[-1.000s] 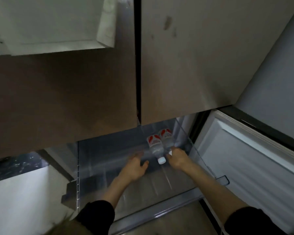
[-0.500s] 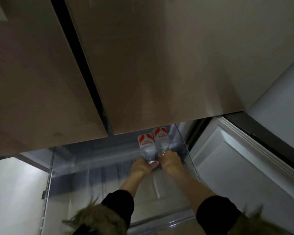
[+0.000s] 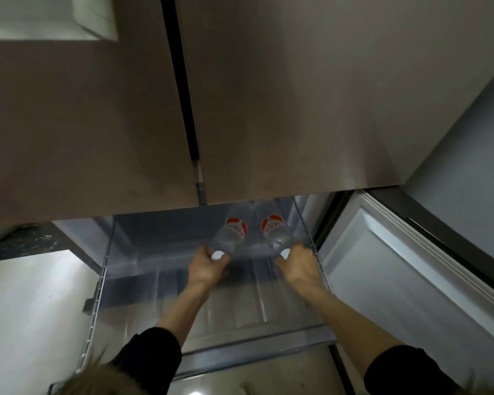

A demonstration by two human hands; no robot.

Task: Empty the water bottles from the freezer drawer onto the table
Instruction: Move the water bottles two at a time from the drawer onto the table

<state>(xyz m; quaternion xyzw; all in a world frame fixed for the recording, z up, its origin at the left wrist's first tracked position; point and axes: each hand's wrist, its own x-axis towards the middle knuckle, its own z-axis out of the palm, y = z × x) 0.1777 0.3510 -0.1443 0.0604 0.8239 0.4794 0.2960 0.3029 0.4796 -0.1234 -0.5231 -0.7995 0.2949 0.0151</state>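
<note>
The left hand (image 3: 208, 267) grips the neck of one clear plastic red-labelled water bottle (image 3: 230, 233), and the right hand (image 3: 298, 263) grips its twin (image 3: 274, 230) at three o'clock. Both lie in the translucent freezer drawer (image 3: 131, 280); carrying to the counter remains, none visibly delivered.

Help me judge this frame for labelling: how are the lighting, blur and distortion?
Head view: dim overall; left bottle and right bottle show soft labels, the left hand and right hand slightly smeared; wide-angle bending tilts the fridge doors.
</note>
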